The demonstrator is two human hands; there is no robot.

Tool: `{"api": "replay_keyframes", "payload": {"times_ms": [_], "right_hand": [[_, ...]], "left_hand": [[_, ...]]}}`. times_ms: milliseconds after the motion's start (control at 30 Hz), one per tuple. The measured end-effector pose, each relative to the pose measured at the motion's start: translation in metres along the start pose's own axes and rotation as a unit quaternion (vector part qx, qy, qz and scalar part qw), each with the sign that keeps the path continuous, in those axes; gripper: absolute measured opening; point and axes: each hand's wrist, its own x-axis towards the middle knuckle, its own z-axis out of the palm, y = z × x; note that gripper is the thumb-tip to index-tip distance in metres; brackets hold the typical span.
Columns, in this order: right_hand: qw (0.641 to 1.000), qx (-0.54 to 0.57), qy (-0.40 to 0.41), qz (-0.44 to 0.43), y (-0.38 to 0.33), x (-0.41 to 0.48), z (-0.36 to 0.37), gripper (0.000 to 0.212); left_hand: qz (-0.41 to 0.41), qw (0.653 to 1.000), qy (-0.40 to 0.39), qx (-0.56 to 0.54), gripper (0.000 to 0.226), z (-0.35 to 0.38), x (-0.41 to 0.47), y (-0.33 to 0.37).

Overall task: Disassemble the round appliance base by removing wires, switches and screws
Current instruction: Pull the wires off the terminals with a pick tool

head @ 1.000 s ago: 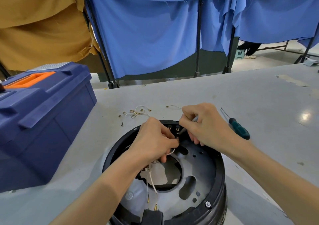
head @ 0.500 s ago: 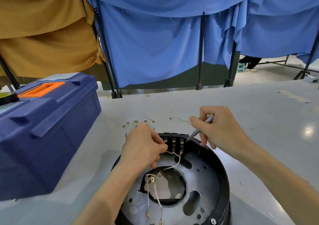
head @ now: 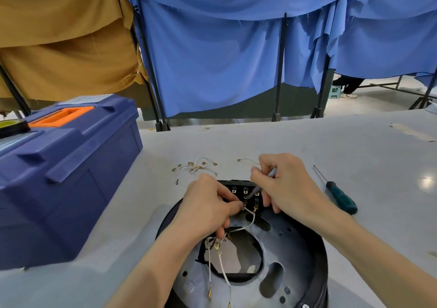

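Note:
The round black appliance base (head: pixel 314 255) lies at the table's near edge, its grey metal plate facing up. A black switch block (head: pixel 244 189) with brass terminals sits at its far rim. My left hand (head: pixel 205 209) pinches a white wire (head: pixel 250 218) at a terminal of that block. My right hand (head: pixel 286 184) holds a thin grey tool (head: pixel 262 184) like a pen, tip down at the middle terminal. More white wires (head: pixel 221 267) with brass ends hang loose over the plate's central hole.
A pile of removed wires and terminals (head: pixel 196 166) lies just beyond the base. A green-handled screwdriver (head: pixel 338 195) rests to the right. A large blue toolbox (head: pixel 61 166) with an orange handle stands at the left. Blue and tan curtains hang behind the table.
My right hand has come back down with the tool tip onto the terminals after lifting away. My left hand has shifted forward to pinch the wire at the block.

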Motion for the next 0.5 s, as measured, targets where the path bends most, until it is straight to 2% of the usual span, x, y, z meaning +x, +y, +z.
{"api": "replay_keyframes", "payload": {"times_ms": [267,500], "right_hand": [[1.0,-0.005,-0.005,0.008,0.002,-0.001,-0.001,0.039],[0.999,-0.001,-0.03,0.023,0.002,-0.003,-0.001,0.041]], "left_hand": [[-0.037,0.997,-0.044,-0.045,0.015,0.007,-0.002,0.003],[-0.074,0.993,-0.045,-0.08,0.01,0.012,0.002,0.007]]}}
